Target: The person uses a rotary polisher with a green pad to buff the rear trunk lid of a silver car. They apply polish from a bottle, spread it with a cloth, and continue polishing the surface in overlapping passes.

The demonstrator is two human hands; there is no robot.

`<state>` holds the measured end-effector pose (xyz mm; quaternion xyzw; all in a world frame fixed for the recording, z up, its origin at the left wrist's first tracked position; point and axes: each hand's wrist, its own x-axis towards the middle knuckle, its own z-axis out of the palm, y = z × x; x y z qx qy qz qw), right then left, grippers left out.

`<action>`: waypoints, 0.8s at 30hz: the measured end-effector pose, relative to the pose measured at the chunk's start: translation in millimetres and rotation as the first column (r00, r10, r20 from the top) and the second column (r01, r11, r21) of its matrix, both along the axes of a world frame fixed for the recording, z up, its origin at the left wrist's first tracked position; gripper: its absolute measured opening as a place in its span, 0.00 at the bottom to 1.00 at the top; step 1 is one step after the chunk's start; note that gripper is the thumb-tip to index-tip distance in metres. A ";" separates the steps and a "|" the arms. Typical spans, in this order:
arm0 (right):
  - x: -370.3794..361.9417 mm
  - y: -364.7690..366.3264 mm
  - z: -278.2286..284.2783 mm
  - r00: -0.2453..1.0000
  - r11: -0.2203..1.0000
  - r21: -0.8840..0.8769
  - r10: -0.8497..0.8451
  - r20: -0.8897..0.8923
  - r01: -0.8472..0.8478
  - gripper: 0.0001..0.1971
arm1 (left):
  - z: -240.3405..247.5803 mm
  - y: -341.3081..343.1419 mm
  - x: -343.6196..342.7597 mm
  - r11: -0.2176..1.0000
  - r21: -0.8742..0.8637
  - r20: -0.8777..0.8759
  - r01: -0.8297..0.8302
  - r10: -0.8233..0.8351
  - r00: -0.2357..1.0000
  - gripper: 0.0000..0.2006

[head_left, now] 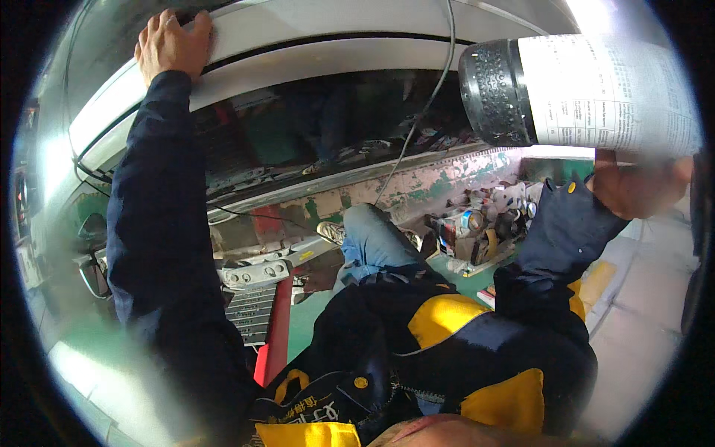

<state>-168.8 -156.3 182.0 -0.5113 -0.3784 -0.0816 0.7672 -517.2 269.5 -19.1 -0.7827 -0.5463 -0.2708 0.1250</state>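
Near the upper left, my left hand [173, 46] lies palm down on a pale, curved, car-like body panel [313, 63], its thumb apart from the fingers. A dark glossy pane [298, 123] runs below that panel. Close to the camera at the upper right is a cylindrical bottle [603, 93], tipped sideways. It has a white printed label and a black, speckled end that points left. My right hand [642, 182] grips it from below; the hand is blurred and the bottle hides part of its fingers.
A thin grey cable [426, 104] hangs across the panel and pane. Cluttered tins and small goods [477, 223] lie beyond my right forearm. To the left stands a red-edged unit [274, 320] with grey slats and white knobs. My legs are over green flooring.
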 end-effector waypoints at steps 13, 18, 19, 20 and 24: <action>67.4 -154.0 -8.8 0.509 0.453 -0.302 -0.458 0.729 0.839 0.40 | 5.0 -6.2 3.0 0.999 -0.042 0.092 0.027 -0.023 0.996 0.28; 101.6 -189.5 -6.3 0.987 0.955 -0.249 0.156 -0.034 -0.159 0.45 | 0.3 -11.3 -0.6 0.996 0.080 0.127 0.043 -0.053 0.990 0.27; 107.5 -200.6 -11.9 0.979 0.982 -0.140 0.102 -0.176 -0.128 0.45 | 0.2 -9.8 -1.5 0.999 0.018 0.138 0.027 -0.030 0.990 0.26; 111.3 -209.0 -17.2 0.977 0.991 -0.123 0.018 -0.211 -0.045 0.45 | -7.3 -8.3 -8.9 0.998 0.044 0.164 0.054 -0.060 0.985 0.26; 136.3 -264.0 -46.0 0.472 0.441 -0.261 -0.481 0.739 0.858 0.33 | -17.7 3.2 -21.0 0.998 0.059 0.089 0.037 -0.043 0.995 0.27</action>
